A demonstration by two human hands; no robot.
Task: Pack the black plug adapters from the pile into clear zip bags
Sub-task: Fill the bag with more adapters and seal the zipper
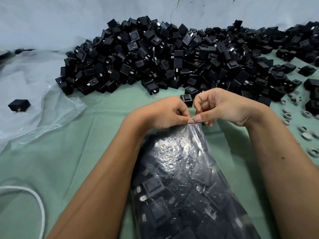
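A: What takes up the most room?
B: The worktop (72, 161), under a pale green cloth, and on it the pile (172, 61) of black plug adapters heaped along the back, spreading off to the right edge

A: And next in size?
B: A clear zip bag (181, 178), packed full of adapters, lying from the near edge up the middle between both forearms. To the left, loose clear plastic sheeting (34, 100) lies crumpled, with one stray adapter (19, 105) on it

A: What are the hands doing?
B: The left hand (165, 114) and right hand (224, 107) meet at the bag's top edge, thumbs tip to tip, fingers curled, each pinching the bag mouth. One adapter (186, 99) sits just behind the knuckles, apart from the pile

A: Anything smaller?
B: A white cord (38, 200) loops at the lower left, and small grey rings (293, 121) lie scattered on the cloth at the right, near the pile's edge
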